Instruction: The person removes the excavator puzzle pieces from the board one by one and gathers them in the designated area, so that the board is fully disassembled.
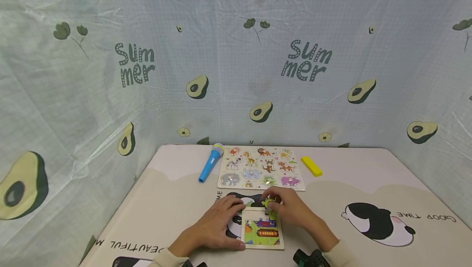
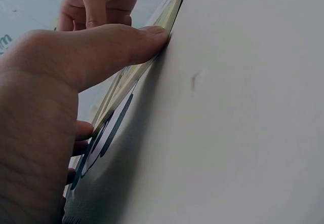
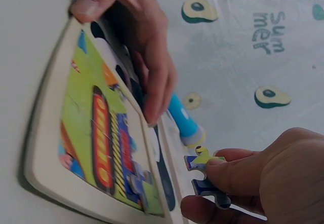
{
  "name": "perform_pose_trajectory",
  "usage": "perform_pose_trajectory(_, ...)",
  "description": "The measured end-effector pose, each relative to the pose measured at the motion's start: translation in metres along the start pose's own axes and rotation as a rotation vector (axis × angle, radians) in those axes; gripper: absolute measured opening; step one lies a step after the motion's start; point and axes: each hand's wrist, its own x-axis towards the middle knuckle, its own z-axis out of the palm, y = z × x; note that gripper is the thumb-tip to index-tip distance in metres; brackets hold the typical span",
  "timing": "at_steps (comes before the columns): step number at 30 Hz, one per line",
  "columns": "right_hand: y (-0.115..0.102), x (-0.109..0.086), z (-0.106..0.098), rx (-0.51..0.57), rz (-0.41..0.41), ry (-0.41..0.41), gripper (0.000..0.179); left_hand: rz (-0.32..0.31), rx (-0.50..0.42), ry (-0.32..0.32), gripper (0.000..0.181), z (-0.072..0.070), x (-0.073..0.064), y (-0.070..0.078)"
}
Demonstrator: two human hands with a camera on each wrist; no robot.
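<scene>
A small jigsaw board (image 1: 264,247) with a pale wooden rim lies before me, showing an orange-and-blue vehicle on green. My left hand (image 1: 220,222) holds its left side, thumb at the near corner and fingertips by the far one. Between thumb and fingers, my right hand (image 1: 289,206) pinches a jigsaw piece (image 3: 204,164), yellow-green and dark blue, above the board's far right corner. Beneath that hand, another jigsaw piece (image 3: 137,184) sits inside the rim, its edges standing up a little. The far strip of the board's recess shows bare wood.
Behind the board lies a larger animal puzzle (image 1: 259,168). A blue toy microphone (image 1: 210,164) lies left of it and a yellow block (image 1: 311,166) to its right. The tablecloth (image 1: 177,201) carries printed cartoon figures; a patterned sheet (image 1: 228,62) hangs around the table.
</scene>
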Motion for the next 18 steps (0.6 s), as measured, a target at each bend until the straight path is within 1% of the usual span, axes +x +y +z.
perform_pose_trajectory(7,0.007,0.0,-0.015,0.02,0.071,0.087,0.021,-0.005,-0.002,-0.002,0.098,0.0,0.0,0.0)
perform_pose_trajectory(14,0.02,-0.004,-0.032,0.026,0.11,0.128,0.016,-0.001,0.004,0.0,0.099,0.002,0.0,-0.002)
perform_pose_trajectory(18,0.03,-0.005,-0.039,0.03,0.148,0.147,0.014,0.002,0.006,0.002,0.098,0.002,0.0,-0.002)
